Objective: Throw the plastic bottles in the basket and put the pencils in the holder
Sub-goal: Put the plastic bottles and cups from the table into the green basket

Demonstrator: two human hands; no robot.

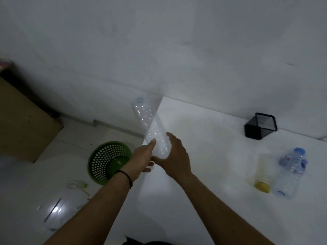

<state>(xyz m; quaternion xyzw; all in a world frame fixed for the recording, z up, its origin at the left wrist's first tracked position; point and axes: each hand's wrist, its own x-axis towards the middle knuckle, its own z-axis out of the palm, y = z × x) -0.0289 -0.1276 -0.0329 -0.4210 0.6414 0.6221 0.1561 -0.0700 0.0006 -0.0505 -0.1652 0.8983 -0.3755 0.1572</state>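
Note:
A clear, ribbed plastic bottle (150, 126) is held tilted over the left edge of the white table (203, 174), cap end pointing up and away. My left hand (143, 154) and my right hand (175, 154) both grip its lower end. The green perforated basket (104, 161) stands on the floor just left of my left wrist. A black mesh pencil holder (260, 126) stands at the table's far right. Two more bottles lie on the right of the table, one with a yellow cap (262, 174) and one with a blue cap (290, 172). No pencils are visible.
A brown cabinet (23, 124) stands at the left against the wall. On the shiny floor below the basket lie a clear bottle with a green cap (76, 185) and a thin dark stick (53, 209). The white wall rises right behind the table.

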